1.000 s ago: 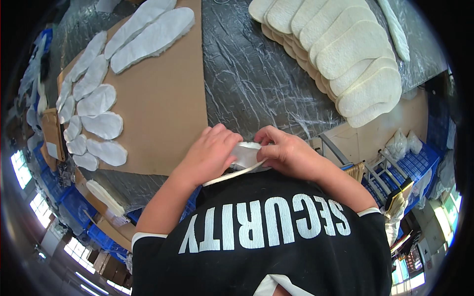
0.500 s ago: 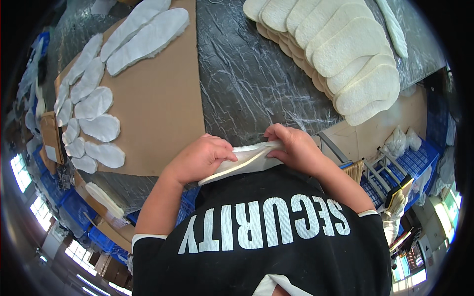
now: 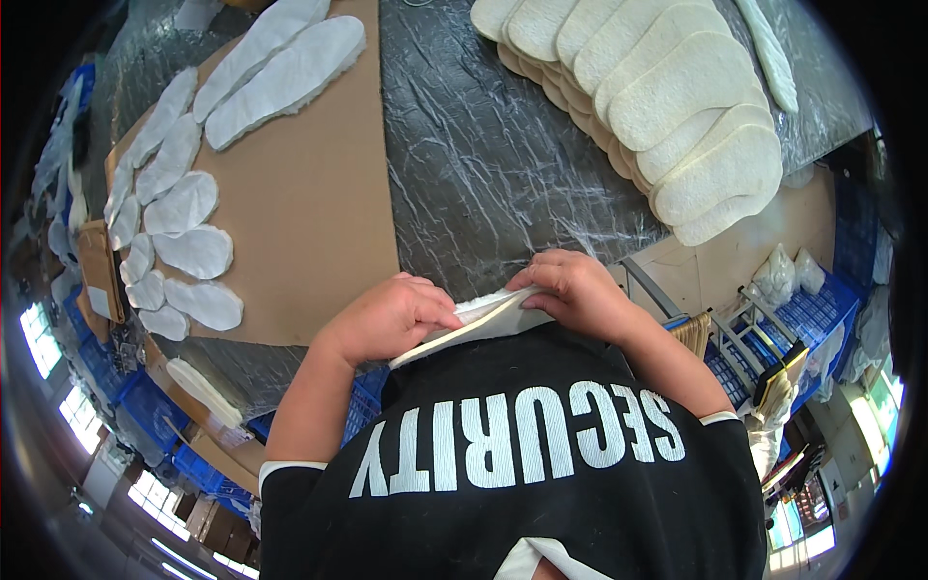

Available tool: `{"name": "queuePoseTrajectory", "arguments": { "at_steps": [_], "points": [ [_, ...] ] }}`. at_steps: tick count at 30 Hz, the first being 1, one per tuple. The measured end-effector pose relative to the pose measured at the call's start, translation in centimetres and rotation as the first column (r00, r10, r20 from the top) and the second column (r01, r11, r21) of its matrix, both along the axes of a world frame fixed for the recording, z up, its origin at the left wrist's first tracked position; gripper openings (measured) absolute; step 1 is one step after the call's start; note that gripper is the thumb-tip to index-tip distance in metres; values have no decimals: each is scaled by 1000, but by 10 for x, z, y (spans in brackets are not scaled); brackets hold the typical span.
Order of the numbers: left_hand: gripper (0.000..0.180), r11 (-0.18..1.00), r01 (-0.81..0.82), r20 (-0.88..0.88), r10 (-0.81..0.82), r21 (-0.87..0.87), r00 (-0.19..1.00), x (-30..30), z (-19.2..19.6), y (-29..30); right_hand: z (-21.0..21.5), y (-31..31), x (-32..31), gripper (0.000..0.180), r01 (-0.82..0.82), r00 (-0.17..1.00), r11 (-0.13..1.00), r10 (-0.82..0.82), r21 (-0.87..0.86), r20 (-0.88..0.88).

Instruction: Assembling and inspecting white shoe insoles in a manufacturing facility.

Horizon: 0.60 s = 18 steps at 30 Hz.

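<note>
- Left hand (image 3: 396, 314) and right hand (image 3: 572, 290) both pinching a white, cream-edged, sole-shaped soft piece (image 3: 507, 328), one near each end, held at the near edge of the black film-covered worktop (image 3: 474, 184).
- Flat brown cardboard sheet (image 3: 304, 208): white fleecy sole-shaped pieces (image 3: 196, 251) on it.
- Blue lattice plastic crates (image 3: 812, 319), right: white plastic bags (image 3: 776, 278); inside or on top, can't tell.

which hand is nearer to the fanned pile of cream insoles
Right. The right hand is below and left of the cream pile; the left hand is farther left, near the brown cardboard.
</note>
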State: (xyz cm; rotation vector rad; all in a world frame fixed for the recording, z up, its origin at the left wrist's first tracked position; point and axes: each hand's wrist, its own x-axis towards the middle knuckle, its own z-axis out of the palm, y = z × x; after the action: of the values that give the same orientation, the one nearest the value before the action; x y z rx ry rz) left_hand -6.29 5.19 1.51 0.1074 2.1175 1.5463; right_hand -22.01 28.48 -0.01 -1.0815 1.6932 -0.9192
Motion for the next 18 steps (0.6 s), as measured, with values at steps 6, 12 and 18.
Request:
{"name": "queuePoseTrajectory", "arguments": {
  "at_steps": [6,12,18],
  "points": [
    [22,1000,22,53,-23,9,998,1,-2,1,-4,1,1,29,12,1000,999,-12,-36,-20],
    [24,1000,13,48,-13,2,999,6,-5,6,-5,3,0,33,9,1000,998,-10,-64,-10],
    [25,1000,2,66,-3,29,998,3,-1,7,-3,1,-1,28,-1,999,999,-1,-48,-43]
  ]
}}
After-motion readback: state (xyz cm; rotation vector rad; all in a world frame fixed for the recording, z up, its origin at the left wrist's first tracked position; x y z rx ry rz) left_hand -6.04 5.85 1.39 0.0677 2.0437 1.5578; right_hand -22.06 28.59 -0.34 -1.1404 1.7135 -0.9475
